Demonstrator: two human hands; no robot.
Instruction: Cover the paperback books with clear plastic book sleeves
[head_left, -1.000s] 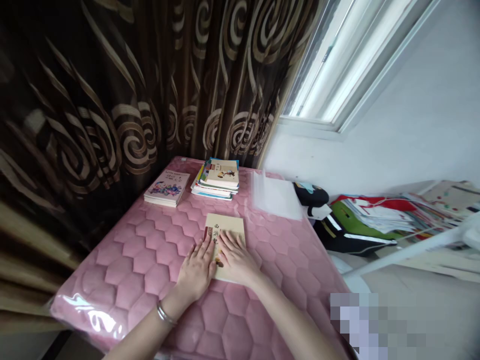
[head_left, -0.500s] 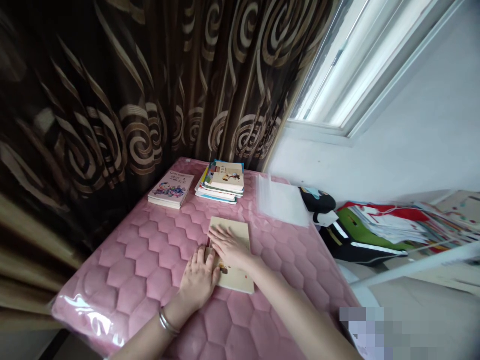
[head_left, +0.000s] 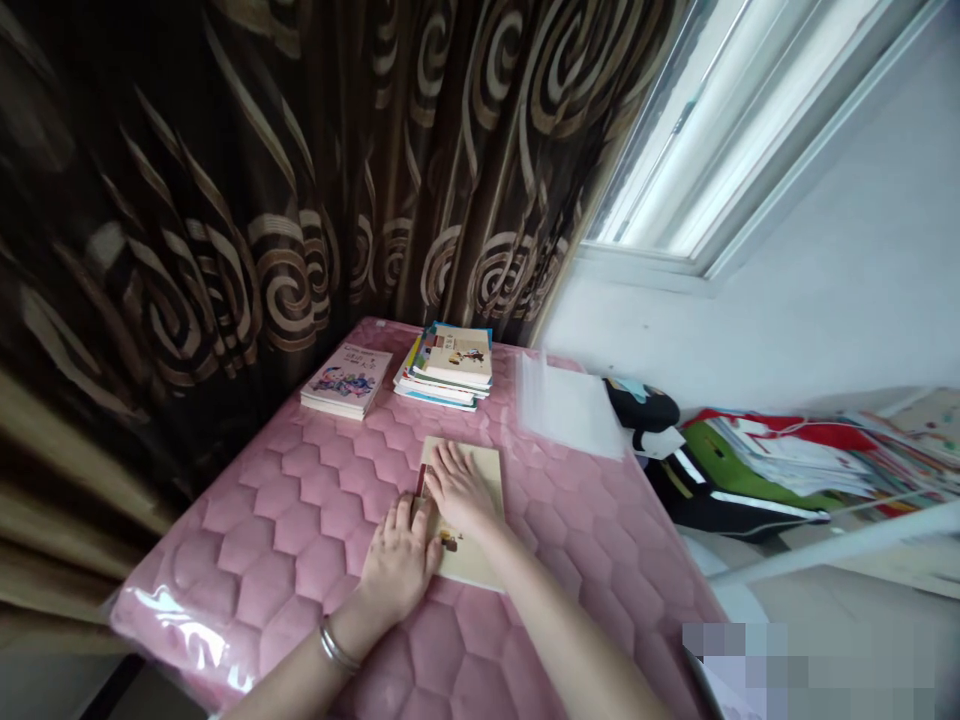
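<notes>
A beige paperback book (head_left: pixel 482 478) lies flat on the pink quilted mat (head_left: pixel 300 500), its title mostly hidden by my hands. My right hand (head_left: pixel 459 492) rests palm-down on the cover's upper middle, fingers pointing up the book. My left hand (head_left: pixel 400 560) sits at the book's left edge near the lower corner, its fingers over the edge and a silver bangle on the wrist. Neither hand lifts the book. Beyond them are a stack of illustrated books (head_left: pixel 446 368) and a single picture-covered book (head_left: pixel 346 382).
A transparent plastic sheet (head_left: pixel 570 405) lies at the mat's far right. A dark swirl-patterned curtain (head_left: pixel 225 200) hangs along the left and back. Past the right edge are a black-and-green bag (head_left: pixel 739 480) with papers and a white rail (head_left: pixel 832 545).
My right hand has slid up the book's cover, now hiding the title. The left hand stays at the edge. The whole scene has drifted slightly right in view.
</notes>
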